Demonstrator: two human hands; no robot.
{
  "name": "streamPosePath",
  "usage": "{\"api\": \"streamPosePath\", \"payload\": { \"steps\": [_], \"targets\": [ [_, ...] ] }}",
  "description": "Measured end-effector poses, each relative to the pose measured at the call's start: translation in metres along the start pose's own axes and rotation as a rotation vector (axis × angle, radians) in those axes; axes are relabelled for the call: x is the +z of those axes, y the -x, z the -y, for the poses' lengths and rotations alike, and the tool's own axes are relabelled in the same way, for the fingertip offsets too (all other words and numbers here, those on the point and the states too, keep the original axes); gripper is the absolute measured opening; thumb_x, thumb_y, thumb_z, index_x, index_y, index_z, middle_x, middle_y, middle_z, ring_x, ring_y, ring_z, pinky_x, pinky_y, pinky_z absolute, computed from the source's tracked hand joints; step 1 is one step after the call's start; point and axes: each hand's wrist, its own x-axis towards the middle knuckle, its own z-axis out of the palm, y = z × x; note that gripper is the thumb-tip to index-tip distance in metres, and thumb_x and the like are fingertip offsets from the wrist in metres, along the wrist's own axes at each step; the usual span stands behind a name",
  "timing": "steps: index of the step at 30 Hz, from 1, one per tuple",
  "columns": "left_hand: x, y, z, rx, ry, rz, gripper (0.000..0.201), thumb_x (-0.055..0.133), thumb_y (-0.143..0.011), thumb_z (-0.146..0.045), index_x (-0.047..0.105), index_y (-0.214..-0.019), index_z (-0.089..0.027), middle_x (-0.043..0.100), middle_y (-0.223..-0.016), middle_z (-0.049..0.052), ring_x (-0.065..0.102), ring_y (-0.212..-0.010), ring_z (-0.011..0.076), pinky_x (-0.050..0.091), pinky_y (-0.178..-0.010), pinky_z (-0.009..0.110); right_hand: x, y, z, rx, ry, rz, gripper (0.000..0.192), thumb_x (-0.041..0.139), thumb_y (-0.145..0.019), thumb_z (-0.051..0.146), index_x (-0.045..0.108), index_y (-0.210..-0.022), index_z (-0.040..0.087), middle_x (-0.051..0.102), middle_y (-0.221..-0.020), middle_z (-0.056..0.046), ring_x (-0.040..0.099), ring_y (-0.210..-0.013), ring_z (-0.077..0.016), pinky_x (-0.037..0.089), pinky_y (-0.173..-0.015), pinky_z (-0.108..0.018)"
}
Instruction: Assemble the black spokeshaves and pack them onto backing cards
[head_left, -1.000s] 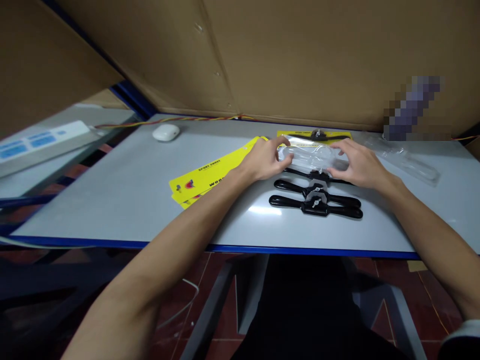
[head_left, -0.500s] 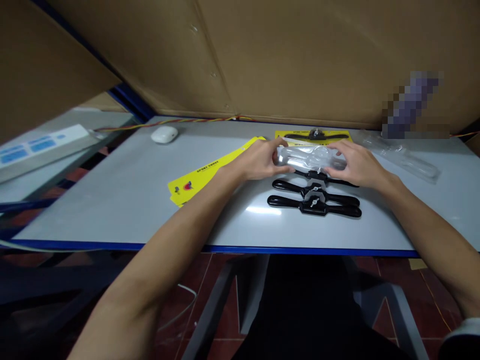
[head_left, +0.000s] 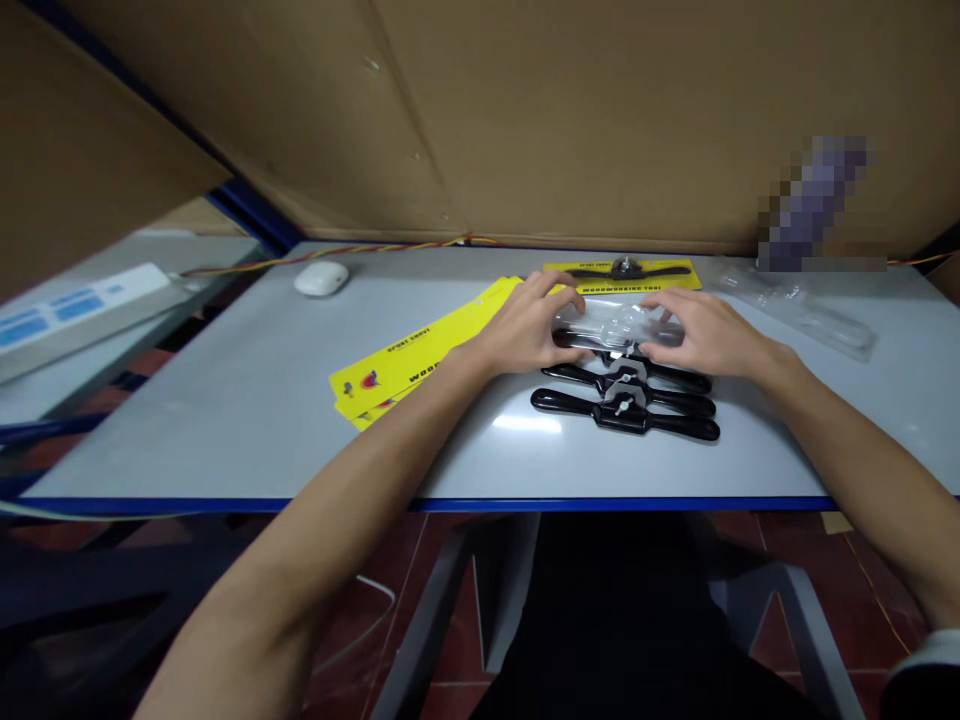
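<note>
A clear plastic blister shell [head_left: 611, 322] is gripped at its two ends, my left hand [head_left: 534, 322] on one and my right hand [head_left: 705, 330] on the other. Thumbs are on the near edge, fingers on the far edge. Just under and in front of it lie black spokeshaves [head_left: 622, 410] in a row, each with two handles and a pale wing screw; the farthest is partly hidden by the shell. Yellow printed cards [head_left: 420, 345] are fanned beside my left forearm. Behind the shell, another spokeshave [head_left: 628, 268] rests on a yellow card [head_left: 622, 289].
More clear plastic shells [head_left: 802, 310] lie at the right rear. A white rounded case [head_left: 321, 279] sits at the left rear. The cardboard wall [head_left: 300, 120] closes off the back, with a red-yellow cable along it. A white power strip [head_left: 82, 310] is on the left-hand surface.
The shell has come slightly nearer and lower over the farthest spokeshave in the row, with both hands still on it. The view has shifted a little.
</note>
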Motion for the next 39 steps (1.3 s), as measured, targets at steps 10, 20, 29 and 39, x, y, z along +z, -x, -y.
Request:
{"api": "streamPosePath", "payload": {
  "steps": [10, 20, 29, 39],
  "targets": [
    [0.000, -0.012, -0.012, 0.010, 0.109, 0.119, 0.079, 0.082, -0.082, -0.059, 0.068, -0.146, -0.016, 0.069, -0.149, 0.020, 0.065, -0.138, 0.0389, 0.050, -0.120, 0.054, -0.004, 0.002, 0.004, 0.010, 0.057, 0.027, 0.061, 0.063, -0.094, 0.056, 0.070, -0.142, 0.018, 0.077, -0.140, -0.017, 0.072, -0.123, -0.0421, 0.056, -0.098, -0.054],
    [0.008, -0.024, -0.031, -0.012, 0.093, 0.214, 0.084, 0.080, -0.084, -0.051, 0.061, -0.158, -0.017, 0.063, -0.160, 0.018, 0.061, -0.145, 0.0401, 0.047, -0.125, 0.056, -0.009, 0.002, 0.009, 0.062, 0.100, 0.100, 0.063, 0.059, -0.097, 0.054, 0.067, -0.145, 0.014, 0.075, -0.143, -0.019, 0.071, -0.127, -0.0412, 0.055, -0.101, -0.051],
    [0.020, -0.026, -0.022, -0.017, 0.051, 0.138, 0.083, 0.079, -0.089, -0.059, 0.060, -0.160, -0.019, 0.061, -0.161, 0.020, 0.058, -0.149, 0.0404, 0.045, -0.127, 0.059, -0.013, 0.004, 0.011, 0.104, 0.109, 0.099, 0.065, 0.058, -0.097, 0.057, 0.066, -0.144, 0.014, 0.074, -0.143, -0.021, 0.070, -0.127, -0.0422, 0.055, -0.101, -0.053],
    [0.018, -0.020, -0.003, 0.019, 0.055, 0.081, 0.065, 0.071, -0.096, -0.043, 0.063, -0.155, -0.018, 0.056, -0.163, 0.020, 0.053, -0.154, 0.0386, 0.043, -0.129, 0.061, -0.026, 0.010, 0.016, 0.180, 0.139, 0.258, 0.068, 0.060, -0.095, 0.066, 0.064, -0.145, 0.020, 0.078, -0.131, -0.018, 0.072, -0.116, -0.0415, 0.054, -0.093, -0.052]
  ]
}}
